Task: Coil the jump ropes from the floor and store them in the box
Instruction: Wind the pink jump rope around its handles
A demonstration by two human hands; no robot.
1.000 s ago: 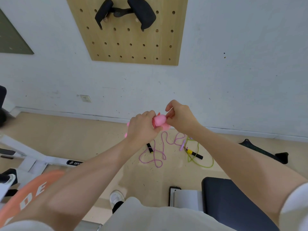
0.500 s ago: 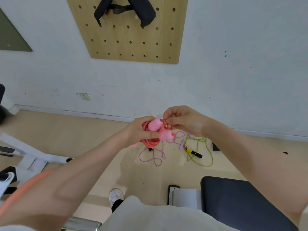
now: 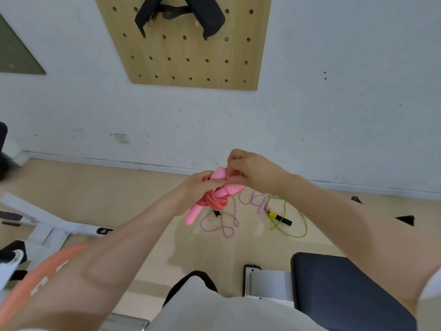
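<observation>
The coiled pink rubber jump rope with pink handles (image 3: 216,199) hangs mid-air, one handle pointing down-left; the left hand (image 3: 199,187) grips the bundle from the left, while the right hand (image 3: 253,172) pinches its upper end, nearer the loose wrap. No box is visible.

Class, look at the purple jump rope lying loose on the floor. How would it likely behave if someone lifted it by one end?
The purple jump rope lies in loose squiggles, so it would probably hang limp and trail rather than hold a shape. Its cord looks thin, so likely light. Part of it lies close to the green jump rope, so the two might snag.
</observation>
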